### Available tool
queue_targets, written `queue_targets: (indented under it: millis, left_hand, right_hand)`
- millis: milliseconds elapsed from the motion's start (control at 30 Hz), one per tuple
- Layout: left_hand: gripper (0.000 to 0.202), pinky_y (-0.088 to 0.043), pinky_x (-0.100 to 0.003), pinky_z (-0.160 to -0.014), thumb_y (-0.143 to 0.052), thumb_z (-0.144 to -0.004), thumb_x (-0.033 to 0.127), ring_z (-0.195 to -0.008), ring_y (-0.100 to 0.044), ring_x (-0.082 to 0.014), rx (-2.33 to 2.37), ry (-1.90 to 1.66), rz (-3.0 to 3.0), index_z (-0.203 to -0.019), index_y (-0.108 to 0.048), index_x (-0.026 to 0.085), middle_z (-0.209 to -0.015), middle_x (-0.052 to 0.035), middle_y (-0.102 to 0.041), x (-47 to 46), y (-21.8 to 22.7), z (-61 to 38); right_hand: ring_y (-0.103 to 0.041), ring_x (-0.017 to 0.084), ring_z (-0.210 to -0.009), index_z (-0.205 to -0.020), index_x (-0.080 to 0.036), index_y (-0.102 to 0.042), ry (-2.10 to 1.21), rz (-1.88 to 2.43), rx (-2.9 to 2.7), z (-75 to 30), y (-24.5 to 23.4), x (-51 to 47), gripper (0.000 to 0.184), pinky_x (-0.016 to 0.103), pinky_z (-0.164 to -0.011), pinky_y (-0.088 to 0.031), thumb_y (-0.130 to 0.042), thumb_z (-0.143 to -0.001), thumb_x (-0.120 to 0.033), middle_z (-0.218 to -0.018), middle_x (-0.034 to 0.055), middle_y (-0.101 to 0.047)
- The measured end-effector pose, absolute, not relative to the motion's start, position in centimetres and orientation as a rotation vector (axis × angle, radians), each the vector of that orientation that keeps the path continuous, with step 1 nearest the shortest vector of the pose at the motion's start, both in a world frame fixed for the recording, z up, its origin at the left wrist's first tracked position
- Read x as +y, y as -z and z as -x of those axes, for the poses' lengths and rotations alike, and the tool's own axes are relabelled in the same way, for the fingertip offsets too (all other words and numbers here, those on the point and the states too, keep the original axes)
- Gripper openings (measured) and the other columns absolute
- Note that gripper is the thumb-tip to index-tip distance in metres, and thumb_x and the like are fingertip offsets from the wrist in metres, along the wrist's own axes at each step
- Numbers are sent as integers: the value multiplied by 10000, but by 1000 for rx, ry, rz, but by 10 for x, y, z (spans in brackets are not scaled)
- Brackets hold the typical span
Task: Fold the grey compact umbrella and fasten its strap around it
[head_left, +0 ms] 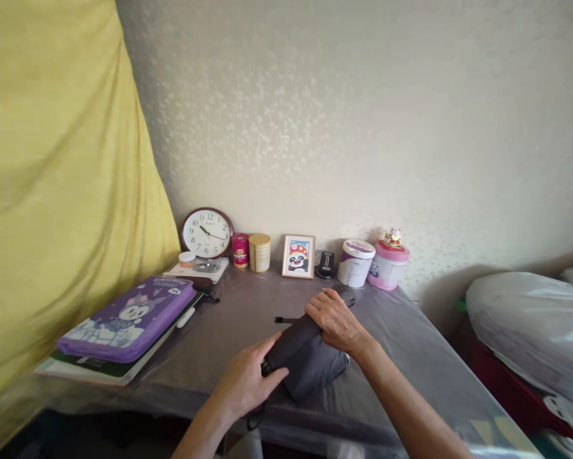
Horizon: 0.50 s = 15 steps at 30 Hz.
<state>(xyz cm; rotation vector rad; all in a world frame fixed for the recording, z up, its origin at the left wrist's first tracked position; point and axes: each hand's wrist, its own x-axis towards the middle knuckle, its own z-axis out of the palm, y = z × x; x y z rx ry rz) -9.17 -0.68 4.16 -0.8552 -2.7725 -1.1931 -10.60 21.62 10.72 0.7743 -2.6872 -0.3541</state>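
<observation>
A dark grey folding umbrella (310,363) lies slantwise on the table, its fabric partly wrapped, with a loose flap spread toward the front edge. My left hand (250,382) is closed around its near left end, thumb on the fabric, where a bit of the black handle shows. A thin cord loop hangs below that hand. My right hand (334,319) wraps over the far right end, fingers curled on the fabric. A short dark strap (286,320) sticks out to the left beyond the umbrella.
On the left, a purple zip case (128,319) rests on books. Along the wall stand a clock (207,233), a pink tin (239,250), a yellow canister (259,253), a framed panda picture (298,257) and two tubs (356,262). Plastic-covered bedding (529,325) is at right.
</observation>
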Motion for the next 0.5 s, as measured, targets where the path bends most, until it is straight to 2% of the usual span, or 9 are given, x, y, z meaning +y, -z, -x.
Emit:
queue_targets:
  millis: [100,200,267,333,400,500]
  left_hand:
    - [557,-458,-321,-778,-552,-771,349,-932,-643,-257,-2912,951,695,-1305,-436,236,-1075,-87,-679,0,-40,88]
    - [476,-458,-305,-690,-533,-783,315,-840,-673,-264,-2894,897,604,-1255,-483,276,-945,-62,-721,3,-41,88]
    - [410,-456,-289,-697,-531,-786,293,-859,-673,-256,-2791,1029,603,-1196,-533,286,-946,-49,-725,1,-42,90]
    - [363,-459,-276,-708,-534,-788,302,-863,-672,-247,-2685,1195,580,-1147,-568,261,-944,-53,-726,-3,-43,91]
    - [333,-464,-264,-691,-540,-787,329,-820,-677,-234,-2611,1326,536,-1102,-591,235,-910,-51,-730,-7,-45,92]
    - [330,-466,-243,-645,-546,-780,364,-754,-674,-213,-2558,1428,470,-1073,-600,221,-863,-33,-729,-11,-51,91]
  right_hand:
    - [-469,213,-857,-839,-162,-531,358,-779,-2698,106,-106,212,229,377,-909,-254,-483,-662,-25,-847,82,-583]
    - [-480,221,-927,-901,-159,-545,285,-779,-2664,104,-109,207,256,400,-969,-237,-485,-689,-30,-900,89,-590]
    - [-451,227,-1067,-1030,-168,-537,185,-782,-2574,103,-113,209,333,415,-1025,-197,-452,-738,-30,-1052,105,-579]
    - [-377,231,-1198,-1163,-189,-487,47,-741,-2454,102,-116,217,419,437,-1059,-173,-422,-775,-45,-1235,109,-505]
    - [-358,246,-1234,-1207,-193,-460,-146,-586,-2345,104,-116,234,438,457,-1049,-223,-426,-784,-85,-1303,115,-456]
    - [-495,256,-1099,-1105,-172,-516,-543,-178,-2240,110,-103,266,333,448,-945,-376,-453,-778,-175,-1132,129,-569]
